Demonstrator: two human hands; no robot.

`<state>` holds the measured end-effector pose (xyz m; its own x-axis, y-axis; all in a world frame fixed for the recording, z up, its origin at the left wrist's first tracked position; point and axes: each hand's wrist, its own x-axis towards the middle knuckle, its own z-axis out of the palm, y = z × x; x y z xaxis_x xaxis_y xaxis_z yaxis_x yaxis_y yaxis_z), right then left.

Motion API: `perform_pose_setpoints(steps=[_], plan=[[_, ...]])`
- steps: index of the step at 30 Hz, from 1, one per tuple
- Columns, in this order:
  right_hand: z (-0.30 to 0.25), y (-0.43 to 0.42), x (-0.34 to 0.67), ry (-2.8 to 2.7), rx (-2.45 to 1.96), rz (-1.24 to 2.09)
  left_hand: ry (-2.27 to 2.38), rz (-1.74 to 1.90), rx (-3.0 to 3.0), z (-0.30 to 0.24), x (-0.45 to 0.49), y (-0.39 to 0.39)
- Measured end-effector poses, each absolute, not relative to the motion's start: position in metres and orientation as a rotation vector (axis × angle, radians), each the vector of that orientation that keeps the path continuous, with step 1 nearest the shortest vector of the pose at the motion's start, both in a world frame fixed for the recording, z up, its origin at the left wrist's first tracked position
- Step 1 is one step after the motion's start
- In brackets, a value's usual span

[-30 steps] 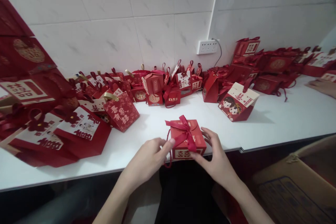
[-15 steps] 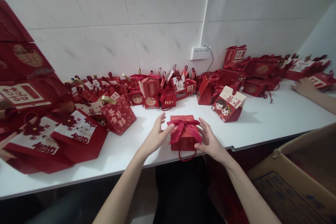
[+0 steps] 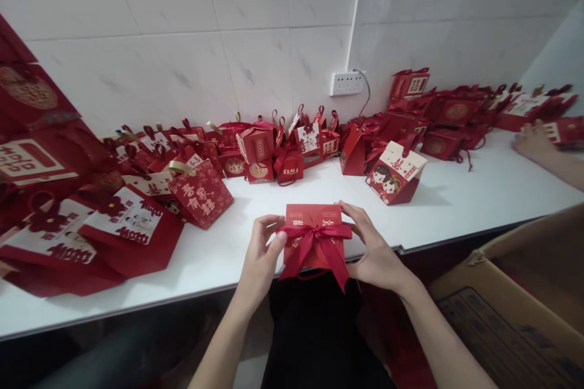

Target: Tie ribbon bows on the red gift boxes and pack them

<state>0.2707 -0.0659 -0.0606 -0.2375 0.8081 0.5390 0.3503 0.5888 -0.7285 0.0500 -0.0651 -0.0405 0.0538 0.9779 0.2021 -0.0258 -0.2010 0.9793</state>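
Observation:
A small red gift box (image 3: 314, 223) with a red ribbon bow (image 3: 316, 243) is held over the front edge of the white counter (image 3: 456, 206). My left hand (image 3: 260, 261) grips its left side, thumb and fingers closed on the box edge near the bow. On the other side my right hand (image 3: 371, 249) clasps the box's right edge, fingers wrapped over the top corner. The box is tilted toward me, its top panel showing gold print.
Many red gift boxes and bags (image 3: 255, 146) crowd the back of the counter along the tiled wall. Larger red bags (image 3: 91, 225) lie at left, a cartoon-printed box (image 3: 395, 173) stands right of centre. Another person's hand (image 3: 531, 140) rests far right. A cardboard carton (image 3: 515, 310) sits lower right.
Both hands have closed on the box and lifted it off the counter toward me, tilting its top up. The other person's hand has stayed at far right.

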Motion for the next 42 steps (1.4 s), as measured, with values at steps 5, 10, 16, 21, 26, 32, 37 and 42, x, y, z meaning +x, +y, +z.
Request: perform_pose_setpoints(steps=[5, 10, 16, 21, 26, 32, 37, 42], plan=[[-0.048, -0.079, 0.27, -1.85, -0.874, 0.54, 1.166, 1.474, 1.464, -0.027, 0.055, -0.086], [-0.043, -0.084, 0.268, -1.868, -0.886, 0.497, 1.113, 1.872, 1.949, -0.012, 0.065, -0.101], [-0.047, -0.088, 0.266, -1.847, -0.868, 0.531, 0.878, 1.825, 2.773, -0.007, 0.089, -0.116], [-0.047, -0.093, 0.267, -1.801, -0.847, 0.545, 0.83, 1.807, 2.836, -0.007, 0.093, -0.123], [-0.048, -0.095, 0.268, -1.77, -0.821, 0.552, 0.84, 1.737, 2.851, -0.002, 0.088, -0.131], [-0.046, -0.097, 0.267, -1.742, -0.823, 0.531, 0.84, 1.72, 2.85, 0.002, 0.088, -0.137], [-0.046, -0.101, 0.27, -1.738, -0.837, 0.523, 0.839, 1.712, 2.77, 0.005, 0.089, -0.141], [-0.048, -0.102, 0.276, -1.608, -0.918, 0.626, 1.432, 1.929, 2.471, 0.0, 0.067, -0.113]])
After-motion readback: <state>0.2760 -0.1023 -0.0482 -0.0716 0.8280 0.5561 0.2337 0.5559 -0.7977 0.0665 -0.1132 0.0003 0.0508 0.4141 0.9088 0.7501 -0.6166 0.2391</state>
